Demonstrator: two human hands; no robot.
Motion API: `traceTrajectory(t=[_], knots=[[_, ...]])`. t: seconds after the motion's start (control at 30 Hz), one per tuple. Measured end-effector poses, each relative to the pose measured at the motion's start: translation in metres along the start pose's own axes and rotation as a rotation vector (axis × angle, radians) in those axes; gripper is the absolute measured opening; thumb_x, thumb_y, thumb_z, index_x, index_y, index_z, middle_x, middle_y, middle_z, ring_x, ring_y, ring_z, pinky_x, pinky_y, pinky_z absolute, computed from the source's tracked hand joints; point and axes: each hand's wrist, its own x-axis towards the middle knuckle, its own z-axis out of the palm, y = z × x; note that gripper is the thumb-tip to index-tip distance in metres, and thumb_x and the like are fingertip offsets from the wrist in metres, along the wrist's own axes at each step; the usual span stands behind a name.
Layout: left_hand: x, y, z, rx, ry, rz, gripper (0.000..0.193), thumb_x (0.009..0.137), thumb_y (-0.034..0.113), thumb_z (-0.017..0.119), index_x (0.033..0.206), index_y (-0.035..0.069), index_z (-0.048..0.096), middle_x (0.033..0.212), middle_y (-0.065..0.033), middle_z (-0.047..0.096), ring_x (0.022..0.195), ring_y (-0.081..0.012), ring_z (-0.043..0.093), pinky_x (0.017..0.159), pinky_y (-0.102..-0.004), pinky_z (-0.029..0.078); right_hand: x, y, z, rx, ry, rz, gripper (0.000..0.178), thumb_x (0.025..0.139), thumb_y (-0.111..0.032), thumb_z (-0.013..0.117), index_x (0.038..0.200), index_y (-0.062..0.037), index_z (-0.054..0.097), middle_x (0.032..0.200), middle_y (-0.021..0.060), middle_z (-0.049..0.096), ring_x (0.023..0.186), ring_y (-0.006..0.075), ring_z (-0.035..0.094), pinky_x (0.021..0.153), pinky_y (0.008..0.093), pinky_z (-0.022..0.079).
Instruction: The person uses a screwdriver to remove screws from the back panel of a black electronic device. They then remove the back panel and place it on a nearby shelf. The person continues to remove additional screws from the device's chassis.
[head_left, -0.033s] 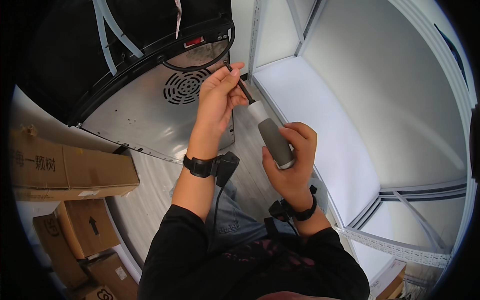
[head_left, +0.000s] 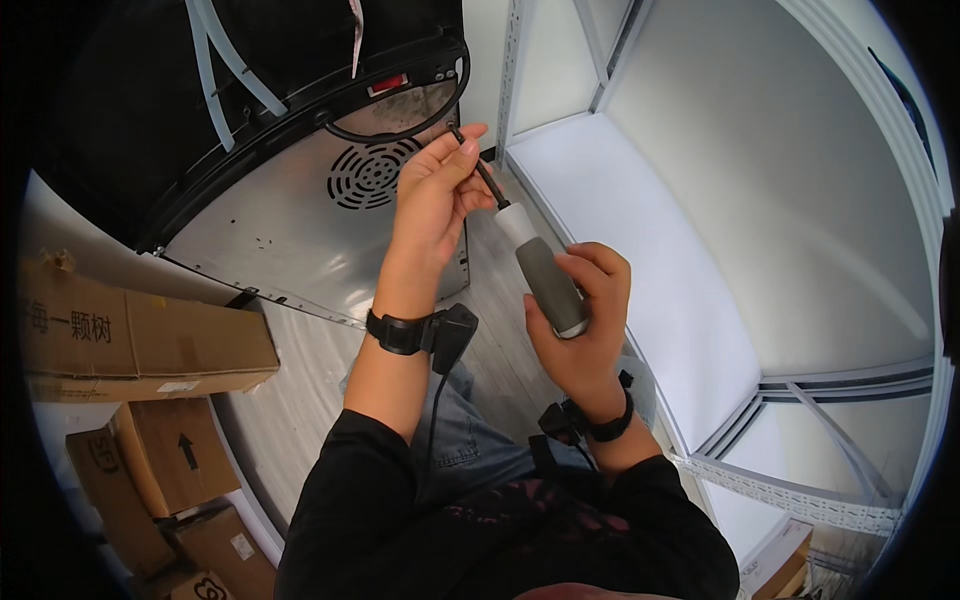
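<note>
A screwdriver [head_left: 550, 279] with a thick grey handle, white collar and black shaft slants up and left. My right hand [head_left: 590, 325] wraps round the lower part of its handle. With thumb and fingers my left hand [head_left: 440, 185] pinches the shaft close to its tip. That tip meets the upper right edge of a shiny metal panel [head_left: 290, 235], by a small screw [head_left: 451, 125]; whether it sits in the screw head I cannot tell. The panel has round vent slots [head_left: 372, 173] and belongs to a large black machine [head_left: 110, 120].
A black cable [head_left: 395, 136] loops over the panel's top, below a red switch [head_left: 388, 84]. Pale blue tubes [head_left: 220, 60] hang on the machine. Cardboard boxes [head_left: 190, 345] stack at the left. A white shelf [head_left: 640, 260] stands close on the right. Grey floor [head_left: 300, 400] lies below.
The fingers of my right hand have shifted very slightly to the left on the handle. The screwdriver and my left hand stay in nearly the same place.
</note>
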Motion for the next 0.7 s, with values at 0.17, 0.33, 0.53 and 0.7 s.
traceTrajectory(t=[0.17,0.33,0.53,0.7], knots=[[-0.001,0.001,0.001,0.008,0.021,0.015,0.032,0.093,0.010,0.048,0.121,-0.005,0.049,0.078,-0.0093,0.064,0.063,-0.0167,0.065,0.050,-0.0206,0.051,-0.001,0.002,0.001,0.444,-0.135,0.477,0.053,0.077,-0.001,0.065,0.124,-0.0050,0.041,0.117,0.0143,0.045,0.091,0.0167,0.054,0.072,0.0283,0.048],[-0.001,0.005,0.003,0.010,0.016,0.001,0.032,0.092,0.010,0.048,0.120,-0.006,0.050,0.077,-0.0092,0.065,0.063,-0.0172,0.065,0.050,-0.0208,0.050,0.004,0.005,-0.006,0.836,-0.235,0.787,0.048,0.084,0.002,0.056,0.128,-0.0056,0.038,0.111,0.0098,0.050,0.079,0.0091,0.053,0.058,0.0232,0.046],[-0.001,0.007,0.002,0.230,0.124,-0.031,0.032,0.091,0.019,0.055,0.114,-0.003,0.056,0.073,-0.0070,0.064,0.060,-0.0144,0.064,0.049,-0.0202,0.050,-0.009,0.014,0.012,0.376,-0.181,0.486,0.054,0.075,0.003,0.065,0.123,-0.0058,0.043,0.105,0.0073,0.048,0.081,0.0125,0.052,0.063,0.0261,0.047],[0.003,0.004,-0.004,0.277,0.088,-0.006,0.033,0.090,0.020,0.058,0.113,-0.003,0.057,0.074,-0.0069,0.064,0.060,-0.0131,0.064,0.049,-0.0192,0.050,-0.011,0.027,0.016,0.341,-0.179,0.417,0.054,0.073,0.001,0.068,0.121,-0.0060,0.045,0.105,0.0068,0.049,0.089,0.0147,0.052,0.070,0.0277,0.047]])
